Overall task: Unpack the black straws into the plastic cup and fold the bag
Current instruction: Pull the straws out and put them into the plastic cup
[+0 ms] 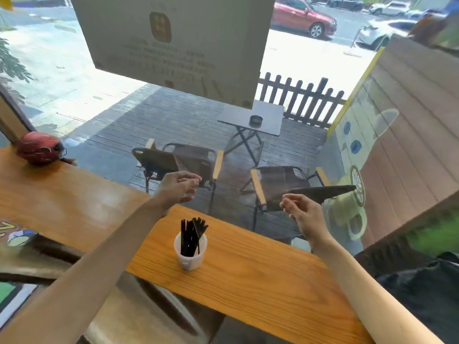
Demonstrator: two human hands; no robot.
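A translucent plastic cup (190, 254) stands on the wooden counter (248, 281) with a bundle of black straws (192, 234) upright in it. Both my hands are raised above and beyond the cup, in front of the window. My left hand (177, 187) has thumb and forefinger pinched together, and my right hand (301, 214) is pinched the same way. Between the two pinches a clear plastic bag (238, 194) seems to be stretched; it is almost invisible against the glass, showing only as a faint haze.
A red helmet (41, 147) sits at the counter's far left end. A window pane runs along the counter's far edge, with a paper sign (173, 45) stuck on it. A dark bag (422, 289) lies at the right. Chairs and a folding table stand outside.
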